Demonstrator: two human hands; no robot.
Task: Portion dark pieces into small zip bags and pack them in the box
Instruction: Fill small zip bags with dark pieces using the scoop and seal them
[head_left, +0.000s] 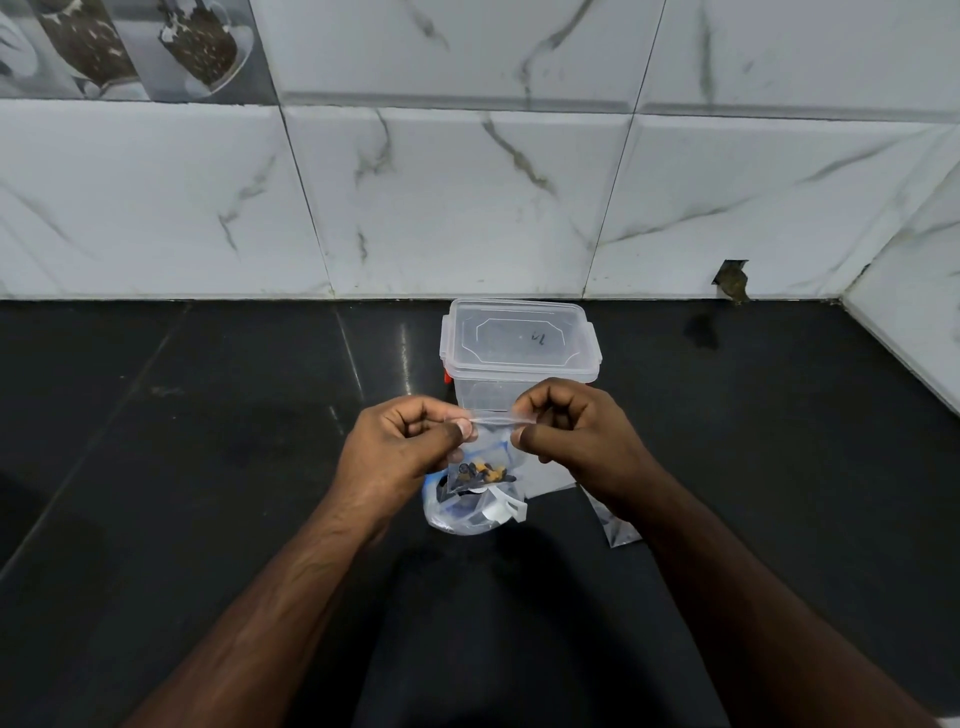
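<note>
**A:** What's closest to the camera?

**B:** Two bare forearms reaching out over the dark counter. The left hand and right hand are both curled, each pinching one end of the top strip of a small zip bag between thumb and fingers. The bag hangs between them, raised off the counter.

**A:** Anything in it?

**B:** Yes, a few dark pieces sit at its bottom, with a couple of orange-brown bits among them.

**A:** And underneath?

**B:** A crumpled clear plastic bag lies on the counter just below the hands; more dark bits show through it. To the right, a flat clear bag pokes out from under the right forearm.

**A:** Where's the box?

**B:** Just behind the hands, the clear plastic box stands on the counter near the marbled tile wall. Its lid is on, and an orange clip shows at its left side.
</note>
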